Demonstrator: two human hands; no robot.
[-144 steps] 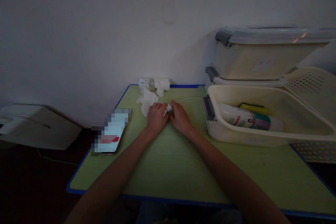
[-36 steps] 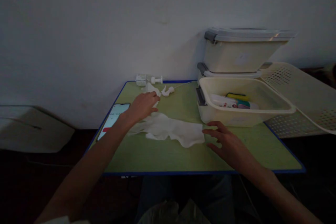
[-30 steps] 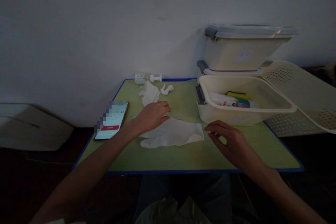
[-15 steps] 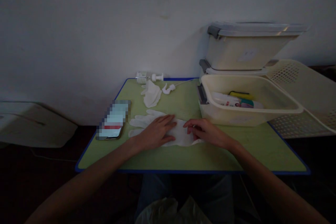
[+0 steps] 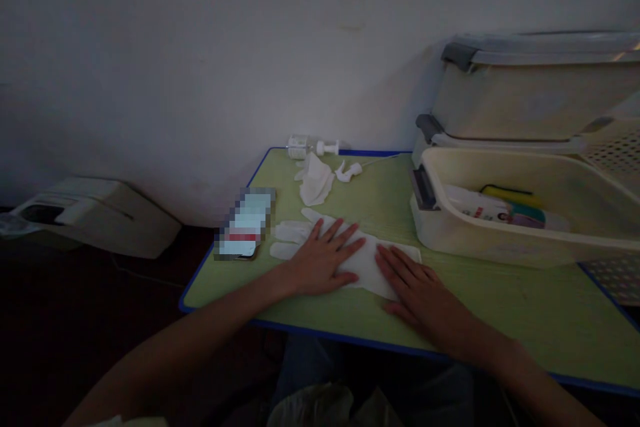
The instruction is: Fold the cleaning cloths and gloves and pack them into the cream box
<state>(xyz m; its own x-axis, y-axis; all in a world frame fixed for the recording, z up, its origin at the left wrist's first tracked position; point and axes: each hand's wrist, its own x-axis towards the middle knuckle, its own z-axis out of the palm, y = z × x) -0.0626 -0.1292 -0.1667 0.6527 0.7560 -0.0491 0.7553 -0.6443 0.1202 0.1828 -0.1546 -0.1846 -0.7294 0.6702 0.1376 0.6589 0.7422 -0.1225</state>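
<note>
A white disposable glove (image 5: 370,275) lies flat on the green table, its fingers pointing left and its cuff toward the right. My left hand (image 5: 325,257) rests palm down on the glove with fingers spread, covering part of it. Over the cuff end, my right hand (image 5: 417,290) presses flat with its fingers stretched out. Behind the glove is a second, crumpled white glove (image 5: 316,180).
A phone (image 5: 245,223) lies at the table's left edge. Toward the back are a clear pump bottle (image 5: 300,147) on its side and a white spray nozzle (image 5: 349,171). An open cream bin (image 5: 500,240) holding a white bottle (image 5: 475,203) stands right, before stacked lidded boxes (image 5: 520,93).
My right hand has gone from curled fingers at the cuff to lying flat on it. My left hand's fingers have spread wider. The view has turned left.
</note>
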